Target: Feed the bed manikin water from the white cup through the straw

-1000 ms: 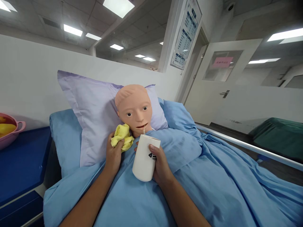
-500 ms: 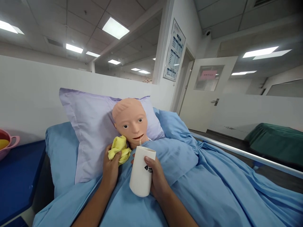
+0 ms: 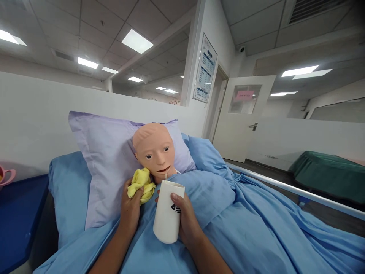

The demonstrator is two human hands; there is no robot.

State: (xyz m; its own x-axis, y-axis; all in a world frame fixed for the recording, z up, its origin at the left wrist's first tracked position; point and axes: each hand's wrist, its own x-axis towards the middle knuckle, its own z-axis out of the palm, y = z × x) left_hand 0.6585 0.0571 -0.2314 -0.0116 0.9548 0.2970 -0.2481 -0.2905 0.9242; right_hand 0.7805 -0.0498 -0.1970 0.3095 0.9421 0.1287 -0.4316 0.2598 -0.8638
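Note:
A manikin [image 3: 154, 146] lies in bed, its head on a lilac pillow [image 3: 105, 152] and its mouth slightly open. My right hand [image 3: 185, 215] is wrapped round a white cup [image 3: 167, 219] with a black fish-bone print, tilted a little in front of the manikin's chin. From the cup's rim a thin clear straw [image 3: 166, 176] rises to the manikin's mouth. Closed on a crumpled yellow cloth [image 3: 141, 184], my left hand [image 3: 130, 205] is beside the manikin's cheek and jaw, the cloth close against it. The cup's contents are hidden.
A blue quilt [image 3: 256, 236] covers the bed, with a metal rail [image 3: 285, 188] along the right. On the left stands a blue bedside table [image 3: 19, 217] with a pink handled container [image 3: 8, 177]. A door [image 3: 242, 125] and a green-covered object [image 3: 325, 171] are farther back.
The camera view has shifted slightly up and right, so everything appears a bit lower and further left. Both hands keep hold of the cup and the cloth; straw and manikin look unchanged.

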